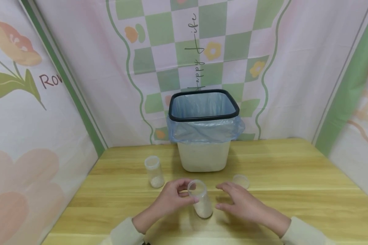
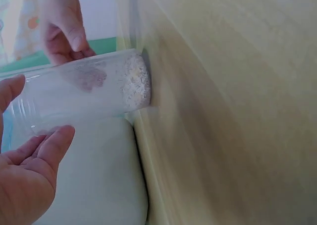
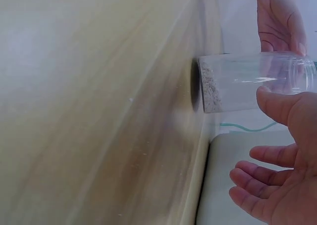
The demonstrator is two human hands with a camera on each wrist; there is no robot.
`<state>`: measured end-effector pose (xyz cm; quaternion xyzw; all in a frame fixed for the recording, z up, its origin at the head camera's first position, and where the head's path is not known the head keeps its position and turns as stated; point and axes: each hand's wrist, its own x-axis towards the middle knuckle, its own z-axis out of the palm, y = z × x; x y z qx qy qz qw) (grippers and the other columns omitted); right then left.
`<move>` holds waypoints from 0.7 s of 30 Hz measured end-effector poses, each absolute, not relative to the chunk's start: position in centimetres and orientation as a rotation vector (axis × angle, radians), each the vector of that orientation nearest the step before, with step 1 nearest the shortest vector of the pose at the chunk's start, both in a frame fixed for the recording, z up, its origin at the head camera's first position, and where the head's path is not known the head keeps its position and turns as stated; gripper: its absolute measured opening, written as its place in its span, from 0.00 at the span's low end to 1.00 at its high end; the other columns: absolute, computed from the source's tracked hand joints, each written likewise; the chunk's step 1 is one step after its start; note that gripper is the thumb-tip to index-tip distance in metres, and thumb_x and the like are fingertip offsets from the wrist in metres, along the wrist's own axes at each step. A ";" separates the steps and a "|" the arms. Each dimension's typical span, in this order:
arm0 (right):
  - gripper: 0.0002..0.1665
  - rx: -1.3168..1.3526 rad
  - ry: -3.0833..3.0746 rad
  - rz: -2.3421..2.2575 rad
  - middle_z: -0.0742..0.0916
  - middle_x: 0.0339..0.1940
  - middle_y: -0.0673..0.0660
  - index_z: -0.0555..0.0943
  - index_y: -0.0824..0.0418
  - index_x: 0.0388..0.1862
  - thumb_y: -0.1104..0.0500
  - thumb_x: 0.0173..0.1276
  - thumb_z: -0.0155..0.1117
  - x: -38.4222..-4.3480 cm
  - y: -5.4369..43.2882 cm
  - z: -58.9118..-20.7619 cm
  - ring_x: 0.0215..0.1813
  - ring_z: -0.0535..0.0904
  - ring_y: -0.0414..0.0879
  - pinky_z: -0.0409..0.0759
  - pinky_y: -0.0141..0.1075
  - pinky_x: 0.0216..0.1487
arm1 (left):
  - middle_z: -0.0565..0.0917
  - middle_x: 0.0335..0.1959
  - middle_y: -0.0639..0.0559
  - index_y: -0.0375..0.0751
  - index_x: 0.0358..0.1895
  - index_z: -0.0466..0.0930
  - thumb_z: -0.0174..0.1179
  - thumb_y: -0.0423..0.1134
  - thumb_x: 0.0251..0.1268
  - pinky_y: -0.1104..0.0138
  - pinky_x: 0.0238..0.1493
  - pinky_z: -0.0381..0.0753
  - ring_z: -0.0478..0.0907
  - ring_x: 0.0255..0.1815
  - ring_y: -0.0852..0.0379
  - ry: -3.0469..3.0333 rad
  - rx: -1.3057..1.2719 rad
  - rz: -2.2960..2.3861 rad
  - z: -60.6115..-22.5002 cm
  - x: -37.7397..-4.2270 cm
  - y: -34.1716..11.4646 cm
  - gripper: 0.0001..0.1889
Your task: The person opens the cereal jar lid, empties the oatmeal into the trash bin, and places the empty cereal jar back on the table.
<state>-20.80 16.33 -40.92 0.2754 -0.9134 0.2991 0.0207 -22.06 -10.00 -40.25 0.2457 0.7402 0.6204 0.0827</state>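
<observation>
A clear plastic jar point(image 1: 203, 204) with pale, grainy stuff in its bottom stands close over the table in front of me. My left hand point(image 1: 175, 197) holds it near the rim, thumb at the front and fingers round the far side. In the left wrist view, the jar point(image 2: 74, 98) lies between thumb and fingertips. My right hand point(image 1: 240, 204) hovers right of the jar with fingers spread and relaxed. Its thumb overlaps the jar point(image 3: 233, 84) in the right wrist view, and nothing is in its palm.
Behind the jar stands a white bin point(image 1: 204, 158) with a blue bag folded over under its black rim. To the left is a second clear jar point(image 1: 154, 173) with pale contents. A round clear lid point(image 1: 241, 182) lies behind my right hand on the wooden table point(image 1: 282, 163).
</observation>
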 end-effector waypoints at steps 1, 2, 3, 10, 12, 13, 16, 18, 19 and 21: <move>0.37 0.859 -2.823 0.920 0.81 0.56 0.58 0.74 0.66 0.62 0.44 0.62 0.69 -20.9 16.3 -40.8 0.55 0.77 0.58 0.77 0.55 0.54 | 0.81 0.50 0.39 0.27 0.52 0.77 0.71 0.31 0.56 0.64 0.51 0.80 0.78 0.56 0.43 2.201 0.723 1.869 -40.3 -22.0 -10.0 0.22; 0.37 0.860 -2.815 0.914 0.81 0.56 0.59 0.74 0.66 0.62 0.44 0.61 0.70 -20.9 16.2 -40.7 0.55 0.77 0.58 0.77 0.55 0.54 | 0.80 0.50 0.39 0.26 0.53 0.76 0.70 0.31 0.56 0.65 0.51 0.80 0.78 0.56 0.42 2.193 0.711 1.884 -40.4 -22.0 -10.0 0.22; 0.37 0.862 -2.809 0.909 0.81 0.57 0.59 0.74 0.66 0.62 0.45 0.61 0.70 -21.0 16.1 -40.6 0.56 0.77 0.58 0.76 0.56 0.55 | 0.80 0.50 0.38 0.26 0.53 0.76 0.70 0.30 0.56 0.65 0.51 0.80 0.78 0.56 0.41 2.185 0.702 1.900 -40.5 -22.0 -9.9 0.22; 0.40 0.919 -2.782 0.927 0.79 0.60 0.63 0.73 0.66 0.63 0.43 0.59 0.71 -21.2 15.4 -40.1 0.58 0.76 0.60 0.74 0.58 0.57 | 0.78 0.52 0.34 0.23 0.56 0.72 0.67 0.28 0.58 0.66 0.53 0.78 0.75 0.59 0.37 2.133 0.665 1.976 -41.3 -22.2 -9.9 0.23; 0.41 0.938 -2.776 0.942 0.79 0.60 0.63 0.73 0.66 0.63 0.42 0.59 0.70 -21.2 15.3 -40.1 0.59 0.76 0.60 0.73 0.58 0.58 | 0.78 0.53 0.34 0.24 0.57 0.71 0.66 0.28 0.59 0.66 0.53 0.79 0.75 0.59 0.38 2.107 0.646 1.996 -41.4 -22.2 -9.8 0.24; 0.42 0.946 -2.774 0.949 0.79 0.60 0.63 0.72 0.66 0.63 0.42 0.59 0.70 -21.2 15.2 -40.1 0.59 0.76 0.59 0.73 0.58 0.58 | 0.77 0.53 0.34 0.24 0.57 0.71 0.66 0.28 0.59 0.66 0.53 0.79 0.75 0.59 0.39 2.095 0.639 2.004 -41.4 -22.2 -9.8 0.24; 0.43 0.968 -2.766 0.982 0.79 0.61 0.64 0.72 0.67 0.64 0.41 0.60 0.70 -21.3 14.9 -40.2 0.59 0.75 0.60 0.73 0.58 0.58 | 0.77 0.54 0.35 0.24 0.58 0.70 0.65 0.28 0.60 0.64 0.52 0.80 0.75 0.59 0.41 2.040 0.618 2.034 -41.5 -22.0 -9.6 0.24; 0.43 0.982 -2.760 1.003 0.78 0.61 0.64 0.71 0.67 0.64 0.41 0.60 0.70 -21.4 14.8 -40.3 0.59 0.75 0.60 0.73 0.59 0.58 | 0.76 0.55 0.35 0.24 0.58 0.69 0.64 0.28 0.61 0.63 0.51 0.80 0.75 0.59 0.41 2.005 0.611 2.052 -41.6 -22.0 -9.6 0.24; 0.43 0.986 -2.758 1.016 0.78 0.61 0.64 0.71 0.67 0.64 0.41 0.59 0.70 -21.5 14.8 -40.4 0.59 0.75 0.60 0.73 0.59 0.58 | 0.76 0.55 0.35 0.23 0.59 0.68 0.64 0.28 0.61 0.63 0.52 0.80 0.75 0.59 0.41 1.992 0.609 2.058 -41.7 -21.9 -9.6 0.24; 0.44 0.994 -2.749 1.037 0.78 0.61 0.64 0.71 0.68 0.64 0.41 0.59 0.70 -21.7 14.6 -40.5 0.59 0.76 0.60 0.73 0.58 0.58 | 0.76 0.56 0.35 0.23 0.59 0.67 0.63 0.27 0.62 0.62 0.52 0.80 0.75 0.59 0.41 1.971 0.609 2.075 -41.8 -21.9 -9.5 0.24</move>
